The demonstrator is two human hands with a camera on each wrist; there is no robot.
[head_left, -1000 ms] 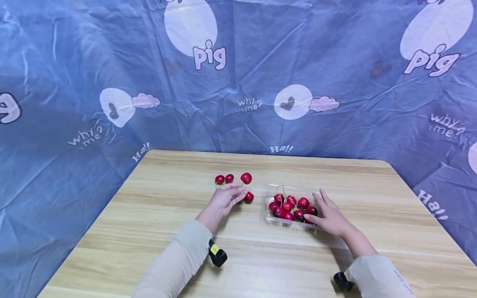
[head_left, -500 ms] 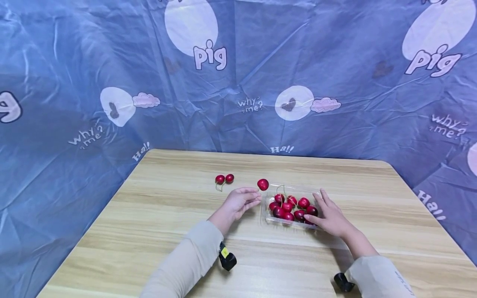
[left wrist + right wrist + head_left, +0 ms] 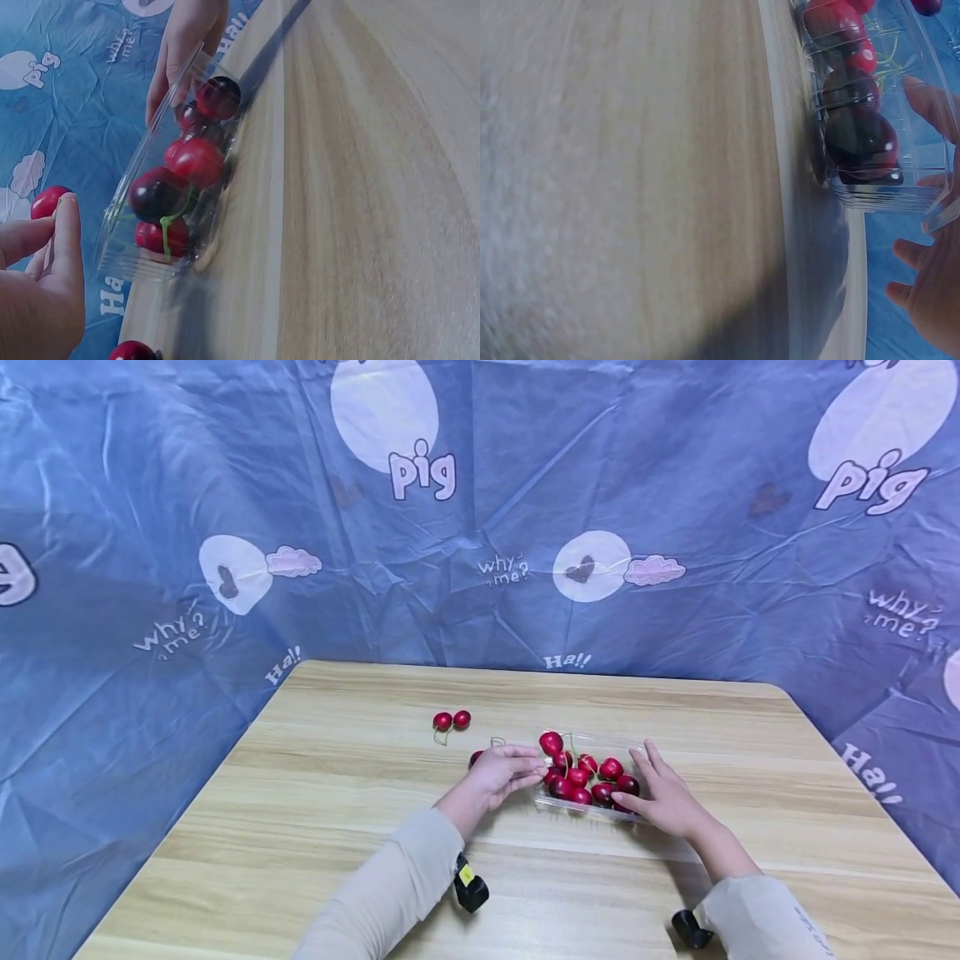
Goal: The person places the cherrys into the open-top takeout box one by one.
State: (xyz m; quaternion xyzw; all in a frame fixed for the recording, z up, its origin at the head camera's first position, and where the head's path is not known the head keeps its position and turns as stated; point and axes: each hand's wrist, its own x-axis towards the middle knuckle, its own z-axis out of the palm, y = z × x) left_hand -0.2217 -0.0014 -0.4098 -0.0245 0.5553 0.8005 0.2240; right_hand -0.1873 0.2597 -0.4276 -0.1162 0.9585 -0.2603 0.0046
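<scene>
A red cherry (image 3: 551, 743) is pinched by its stem between the thumb and fingertips of my left hand (image 3: 491, 779). In the head view it overlaps the back left corner of a clear plastic box (image 3: 592, 810); the left wrist view shows the cherry (image 3: 49, 201) beside the box's near end. Several red and dark cherries (image 3: 576, 777) lie inside, some with green stems. My right hand (image 3: 667, 797) holds the box's right end, its thumb over the front part and fingers over the far rim. Seen from the right wrist, a finger (image 3: 928, 105) shows through the plastic.
Two cherries (image 3: 452, 720) joined by stems lie on the wooden table (image 3: 337, 760) at the back left. Another cherry (image 3: 476, 758) is partly hidden behind my left hand. A blue printed cloth (image 3: 465, 610) hangs behind the table.
My left hand has lifted a cherry from the loose ones and carried it right, to the box's left end. My right hand and the box have stayed in place.
</scene>
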